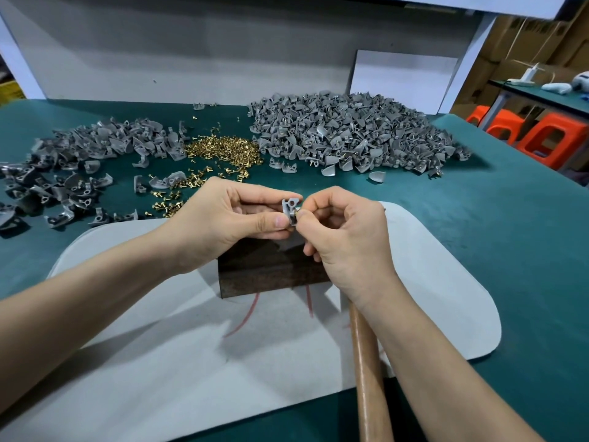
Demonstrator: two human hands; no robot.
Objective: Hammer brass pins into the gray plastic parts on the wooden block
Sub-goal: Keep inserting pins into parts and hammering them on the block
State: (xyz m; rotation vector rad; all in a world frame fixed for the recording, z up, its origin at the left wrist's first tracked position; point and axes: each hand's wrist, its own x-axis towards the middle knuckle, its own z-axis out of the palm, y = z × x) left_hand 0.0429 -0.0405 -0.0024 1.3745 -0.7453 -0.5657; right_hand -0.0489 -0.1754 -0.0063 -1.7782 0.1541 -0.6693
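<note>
**Head view.**

1. You hold one gray plastic part [290, 207] just above the far edge of the wooden block [271, 272], clear of its top face.
2. Your left hand [223, 218] pinches the part's left side between thumb and fingertips, with the fingers curled in.
3. Your right hand [347, 231] has thumb and forefinger closed tight on a brass pin [296, 214]. Only a glint of it shows at the part's lower right edge. I cannot tell whether the pin has entered its hole.
4. The block stands on a white mat [159, 346].
5. The hammer handle [366, 362] lies to the near right of the block, under your right wrist. Neither hand grips it, and its head is hidden.
6. Loose brass pins [223, 151] lie beyond the block to its left. A large heap of gray parts [350, 132] lies beyond it to the right, and a second heap [79, 161] lies far to its left.

**Handling, as judged.**

- **Part:** it looks light, stiff and smooth, with a thin curved shell. Grip it at the thicker end with the hole, because the thin edge would likely flex or slip.
- **Pin:** it is tiny and slick and easily dropped. Pinch it by the shank close to the head.
- **Seating:** set the part flat on the block before you strike, or it may skate or crack.
</note>
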